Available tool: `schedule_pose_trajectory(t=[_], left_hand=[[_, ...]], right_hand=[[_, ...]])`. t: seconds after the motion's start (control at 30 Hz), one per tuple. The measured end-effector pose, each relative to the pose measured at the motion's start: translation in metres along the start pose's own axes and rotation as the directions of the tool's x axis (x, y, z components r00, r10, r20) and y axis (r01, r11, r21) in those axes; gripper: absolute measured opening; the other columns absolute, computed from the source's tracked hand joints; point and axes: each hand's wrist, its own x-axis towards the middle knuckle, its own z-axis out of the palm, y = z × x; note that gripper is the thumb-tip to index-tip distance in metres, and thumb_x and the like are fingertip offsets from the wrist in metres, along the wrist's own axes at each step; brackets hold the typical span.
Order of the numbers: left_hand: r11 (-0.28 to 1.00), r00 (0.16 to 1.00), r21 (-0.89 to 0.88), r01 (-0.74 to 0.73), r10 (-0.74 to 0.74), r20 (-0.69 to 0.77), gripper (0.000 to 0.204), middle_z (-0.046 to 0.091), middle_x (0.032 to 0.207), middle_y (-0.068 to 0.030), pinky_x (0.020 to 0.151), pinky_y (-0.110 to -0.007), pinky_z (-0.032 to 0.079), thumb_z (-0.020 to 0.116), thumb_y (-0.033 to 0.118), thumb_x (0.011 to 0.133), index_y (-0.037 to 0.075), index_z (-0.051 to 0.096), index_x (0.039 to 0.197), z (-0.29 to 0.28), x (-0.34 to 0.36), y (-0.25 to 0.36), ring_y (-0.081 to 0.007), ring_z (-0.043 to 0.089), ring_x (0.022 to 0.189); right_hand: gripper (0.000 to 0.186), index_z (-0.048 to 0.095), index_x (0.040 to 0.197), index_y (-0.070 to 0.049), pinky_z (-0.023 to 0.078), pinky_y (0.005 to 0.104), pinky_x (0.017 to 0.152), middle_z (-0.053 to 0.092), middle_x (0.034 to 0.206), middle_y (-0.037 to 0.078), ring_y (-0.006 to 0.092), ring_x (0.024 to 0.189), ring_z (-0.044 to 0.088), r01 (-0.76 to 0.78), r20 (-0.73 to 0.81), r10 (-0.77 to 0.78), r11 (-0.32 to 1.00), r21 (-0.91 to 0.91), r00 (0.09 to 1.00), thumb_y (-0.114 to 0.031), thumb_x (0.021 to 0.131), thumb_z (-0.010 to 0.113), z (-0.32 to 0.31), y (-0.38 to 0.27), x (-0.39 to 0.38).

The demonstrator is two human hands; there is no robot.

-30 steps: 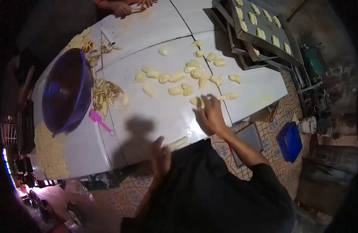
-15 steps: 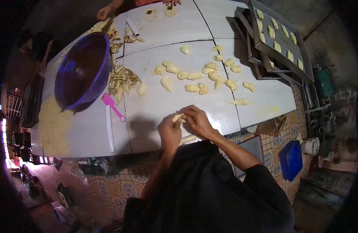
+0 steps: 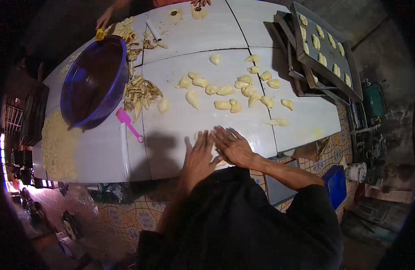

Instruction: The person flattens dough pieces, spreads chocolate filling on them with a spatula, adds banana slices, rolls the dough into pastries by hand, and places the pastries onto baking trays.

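Note:
Near the table's front edge, my left hand (image 3: 199, 158) lies flat with its fingers spread. My right hand (image 3: 235, 146) rests beside it, palm down, fingers stretched forward. Both press on a piece of dough that is mostly hidden under them. Another bit of dough (image 3: 221, 164) shows just behind my left thumb, close to my black clothing. Beyond the hands, several pale dough pieces (image 3: 223, 105) are scattered over the white tabletop (image 3: 180, 118). One thin dough piece (image 3: 277, 122) lies apart on the right.
At the left stand a large purple basin (image 3: 122, 81) and a pink scoop (image 3: 130, 124), beside a heap of filled strips (image 3: 140, 94). Stacked metal trays (image 3: 322, 67) holding shaped dough occupy the far right. Across the table, a co-worker's hand (image 3: 104, 19) is near a yellow object (image 3: 100, 34).
My fingers pinched a dough piece above the table; now both hands are spread flat on the surface over dough. A yellow object has appeared by the co-worker's hand at the basin's far rim.

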Motion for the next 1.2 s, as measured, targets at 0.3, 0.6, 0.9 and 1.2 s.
schedule_pose_trajectory(t=[0.3, 0.6, 0.9, 1.2], left_hand=[[0.155, 0.151, 0.061, 0.986, -0.678, -0.719, 0.06, 0.06, 0.132, -0.0153, 0.094, -0.05, 0.047, 0.065, 0.022, 0.09, 0.004, 0.047, 0.144, -0.009, -0.101, -0.181, -0.0361, 0.058, 0.12], [0.998, 0.765, -0.036, -0.06, 0.023, -0.643, 0.019, 0.068, 0.094, -0.0127, 0.095, -0.046, 0.049, 0.053, 0.014, 0.098, 0.004, 0.068, 0.104, 0.017, -0.085, -0.071, -0.0305, 0.064, 0.097], [0.996, 0.887, -0.086, 0.037, -0.072, -0.455, 0.038, 0.06, 0.118, -0.0191, 0.097, -0.051, 0.044, 0.065, -0.001, 0.081, 0.001, 0.065, 0.119, 0.03, -0.04, -0.035, -0.0374, 0.057, 0.111], [0.903, 0.89, 0.187, 0.386, -0.312, -0.332, 0.069, 0.018, 0.165, -0.0213, 0.117, -0.069, 0.009, 0.052, 0.029, 0.101, 0.0, 0.024, 0.157, 0.011, 0.046, -0.032, -0.0389, 0.012, 0.154]], right_hand=[[0.046, 0.055, 0.138, -0.002, 0.042, 0.0506, 0.108, 0.053, 0.147, 0.016, 0.0346, 0.142, 0.042, -0.026, -0.006, 0.027, 0.995, 0.094, 1.0, -0.021, 0.096, 0.058, -0.002, 0.018, -0.009], [0.05, 0.055, 0.136, -0.002, 0.055, 0.0446, 0.094, 0.059, 0.132, 0.02, 0.0369, 0.114, 0.061, 0.15, -0.345, -0.029, 0.932, 0.33, 0.938, -0.019, 0.092, 0.07, -0.033, -0.003, -0.013], [0.035, 0.065, 0.115, -0.003, 0.044, 0.0441, 0.092, 0.061, 0.114, 0.013, 0.0316, 0.11, 0.056, -0.053, -0.234, 0.117, 0.963, 0.264, 0.965, -0.014, 0.083, 0.074, 0.022, 0.024, -0.033], [0.034, 0.068, 0.128, -0.027, 0.035, 0.0519, 0.095, 0.048, 0.13, 0.016, 0.0332, 0.115, 0.047, -0.288, -0.242, 0.288, 0.957, 0.035, 0.926, -0.036, 0.096, 0.061, 0.019, 0.034, 0.018]])
